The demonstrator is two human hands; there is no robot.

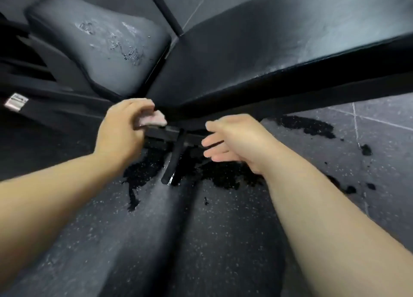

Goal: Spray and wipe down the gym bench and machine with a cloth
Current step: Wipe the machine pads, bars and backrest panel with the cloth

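The left hand [120, 131] has its fingers curled round a small pale pink cloth [154, 119], bunched up and pressed onto the dark metal frame bar [163, 132] beneath the bench, probably to wipe that rail. The right hand [234, 140] holds nothing; its fingers are straight and spread at the bar's other end, perhaps to steady the person, though blur hides whether they touch it. A short black rod [174, 160] hangs down from the middle of the bar, between the two hands. Above the bar and to the left, the seat pad [96, 51] carries wet streaks and droplets, so it looks sprayed but not yet dried. Above the bar and to the right runs the long back pad [290, 40]. Below the bar, dark wet patches [223, 176] spread over the speckled floor [380, 129]. No spray bottle is visible.
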